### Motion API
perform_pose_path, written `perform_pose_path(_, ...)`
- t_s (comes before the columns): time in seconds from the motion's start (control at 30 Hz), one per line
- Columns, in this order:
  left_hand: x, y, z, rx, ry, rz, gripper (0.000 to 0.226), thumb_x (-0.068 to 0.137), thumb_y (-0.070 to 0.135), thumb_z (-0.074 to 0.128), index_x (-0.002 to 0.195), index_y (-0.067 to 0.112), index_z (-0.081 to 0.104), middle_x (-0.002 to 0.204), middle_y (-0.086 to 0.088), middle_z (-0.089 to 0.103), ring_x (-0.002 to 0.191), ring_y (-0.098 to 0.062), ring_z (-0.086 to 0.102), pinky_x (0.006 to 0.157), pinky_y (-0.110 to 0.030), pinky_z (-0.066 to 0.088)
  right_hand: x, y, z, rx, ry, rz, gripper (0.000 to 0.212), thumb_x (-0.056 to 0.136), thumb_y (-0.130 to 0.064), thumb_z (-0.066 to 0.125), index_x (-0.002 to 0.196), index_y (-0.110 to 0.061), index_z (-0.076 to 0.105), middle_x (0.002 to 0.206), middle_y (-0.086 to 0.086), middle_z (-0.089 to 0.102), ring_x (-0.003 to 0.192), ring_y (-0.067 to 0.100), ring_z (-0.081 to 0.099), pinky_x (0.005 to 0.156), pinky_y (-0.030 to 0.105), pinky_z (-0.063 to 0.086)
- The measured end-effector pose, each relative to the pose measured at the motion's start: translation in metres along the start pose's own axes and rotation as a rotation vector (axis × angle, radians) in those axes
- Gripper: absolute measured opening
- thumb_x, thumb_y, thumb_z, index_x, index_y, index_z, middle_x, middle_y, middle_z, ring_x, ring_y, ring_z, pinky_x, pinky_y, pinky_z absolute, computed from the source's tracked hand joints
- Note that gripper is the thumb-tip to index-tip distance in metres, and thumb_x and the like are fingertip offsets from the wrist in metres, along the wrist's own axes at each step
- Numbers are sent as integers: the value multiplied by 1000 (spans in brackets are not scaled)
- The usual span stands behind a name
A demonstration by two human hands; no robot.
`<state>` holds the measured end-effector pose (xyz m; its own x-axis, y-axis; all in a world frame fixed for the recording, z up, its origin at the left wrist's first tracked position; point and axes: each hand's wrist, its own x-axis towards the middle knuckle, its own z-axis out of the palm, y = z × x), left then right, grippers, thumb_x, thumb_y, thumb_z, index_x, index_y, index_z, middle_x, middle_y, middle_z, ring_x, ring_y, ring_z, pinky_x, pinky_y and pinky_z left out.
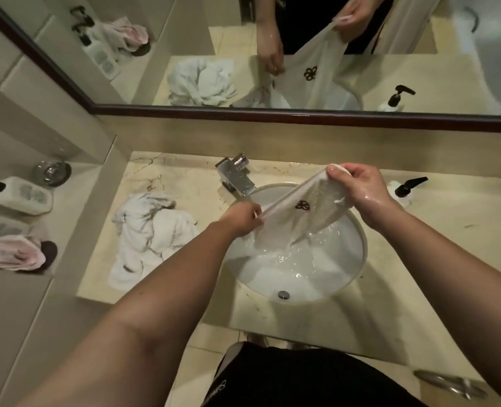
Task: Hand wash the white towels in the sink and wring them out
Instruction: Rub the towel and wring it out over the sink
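**Wet towel up over the basin — drips and slips are the worry**

Nearest me, I am seeing both forearms reaching out over the counter edge (419,333). The hands are working apart, each clamped on one end of the same wet white towel (305,212).

The left hand (240,220) is pinching the lower end just above the water, fingers curled tight on the cloth. The right hand (358,189) is gripping the upper end higher and further back, skin shining wet. The towel is stretching between them in a slope, its loose middle hanging down and trailing into the water in the sink (352,274). A dark flower mark is showing on it.

Risks, as I am judging them:
- Wet fingers are gripping heavy soaked cloth; either end could be slipping free and splashing back.
- The high right end is sitting near the basin rim; water could be running onto the counter towards the pump bottle (405,189).
- Twisting too wide could be knocking the tap (237,177).

Left of the basin, a heap of white towels (152,230) is lying on the counter; spray could be reaching it.

Furthest off, the mirror (302,54) is repeating the scene.
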<state>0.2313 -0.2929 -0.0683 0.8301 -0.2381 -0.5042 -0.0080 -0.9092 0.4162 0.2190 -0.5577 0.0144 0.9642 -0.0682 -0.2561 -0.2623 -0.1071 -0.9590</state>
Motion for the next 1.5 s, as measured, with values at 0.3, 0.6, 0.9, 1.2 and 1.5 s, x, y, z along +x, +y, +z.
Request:
perform_pose_path(0.3,-4,-6,17,-384,168,-150,19,106,25,37,96,16,51,91,-12,66,77,-29,68,62,-48,61,17,52,-14,-176,24,59,26,94,-30,69,83,-6,73,77,14,67,70,21,61,64,31,49)
perform_pose_path(0.6,12,-43,73,-97,38,-162,19,107,30,34,99,19,46,96,-15,64,89,-35,60,80,-43,49,-2,149,-5,-569,-300,458,32,87,-26,72,72,1,71,64,12,53,60,22,47,57,31,38)
perform_pose_path(0.9,74,-76,120,-250,221,-268,21,105,20,42,102,5,58,101,-17,65,86,-25,54,69,-31,33,39,222,15,-739,101,255,27,97,-15,48,86,-2,69,85,14,67,82,31,60,60,30,32)
perform_pose_path(1.2,121,-79,173,-380,286,-71,31,101,15,50,130,7,60,140,-17,48,126,-27,51,110,-32,37,36,300,45,-822,211,-5,39,95,-14,58,130,0,57,128,26,54,120,41,48,99,46,43)
perform_pose_path(1.5,164,-92,243,21,435,308,66,103,54,36,155,14,36,163,-21,22,152,-36,18,123,-50,18,84,366,69,-1160,-129,-214,81,97,-66,37,159,-19,16,165,19,15,153,33,11,123,50,7)
